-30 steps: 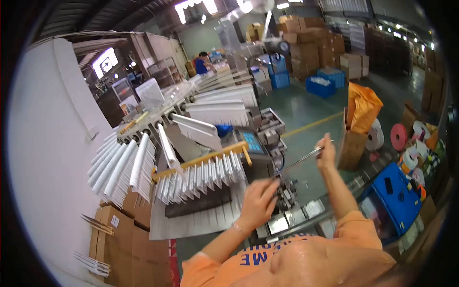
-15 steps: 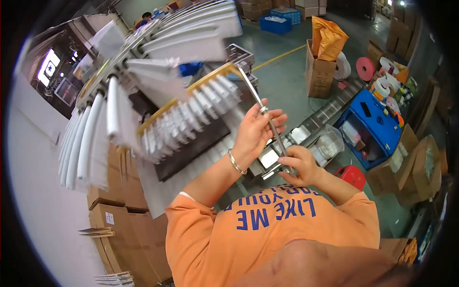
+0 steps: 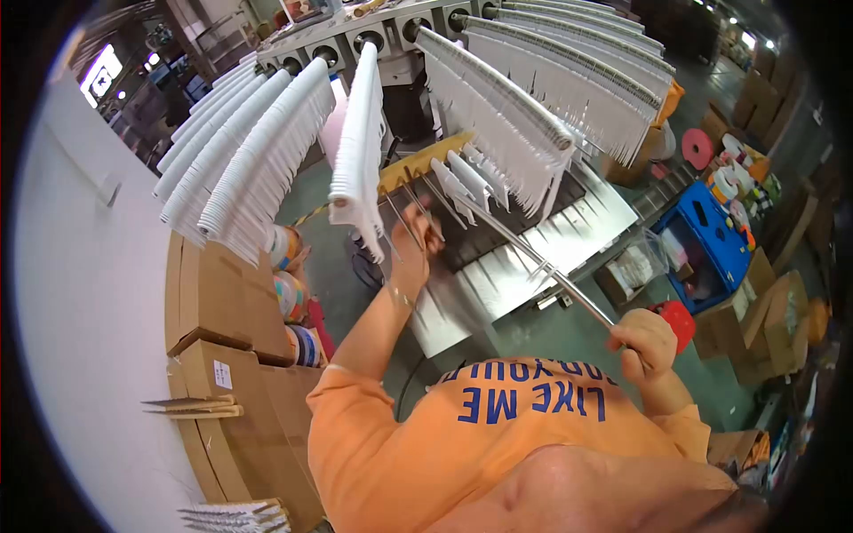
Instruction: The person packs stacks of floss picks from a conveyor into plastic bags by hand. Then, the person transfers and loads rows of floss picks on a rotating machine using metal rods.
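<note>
My right hand is closed round the near end of a long metal rod. The rod slants up and left to a yellow wooden bar. Beneath the bar, my left hand has curled fingers among thin dark prongs; what they grip is unclear. Several white strips hang at the bar's right part. Over both hands, a rack spreads long arms with rows of white pieces.
A metal table lies under the bar. Cardboard boxes stand at the left by a white wall. On the right are a blue bin, a pink roll and open cartons.
My left hand has left the metal rod and moved left to the prongs. My right hand has shifted right with the rod. The view has turned, and the rack looms closer.
</note>
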